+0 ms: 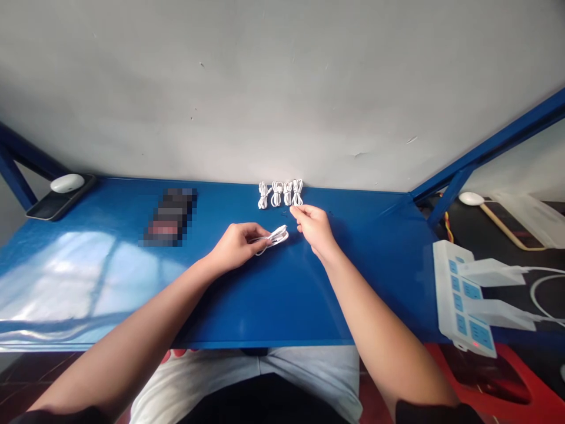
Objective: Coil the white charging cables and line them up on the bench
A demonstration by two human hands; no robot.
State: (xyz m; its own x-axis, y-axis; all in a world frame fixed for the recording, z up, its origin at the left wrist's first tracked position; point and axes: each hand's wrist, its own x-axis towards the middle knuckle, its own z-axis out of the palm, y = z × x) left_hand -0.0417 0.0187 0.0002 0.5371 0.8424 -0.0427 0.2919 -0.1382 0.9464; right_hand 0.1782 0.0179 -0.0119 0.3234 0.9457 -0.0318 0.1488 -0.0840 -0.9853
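My left hand (237,242) is closed on a coiled white cable (276,237) that lies just above the blue table (282,294) near its middle. My right hand (312,225) hovers to the right of that coil, its fingers pinched together near the cable's end; what they pinch is too small to make out. Behind both hands, several bundled white cables (281,193) stand in a row against the grey wall.
A blurred dark object (168,222) lies left of centre. A white oval device rests on a dark tray (59,197) at the far left. At the right, a white power strip (463,297) with two white chargers plugged in sits beside the table.
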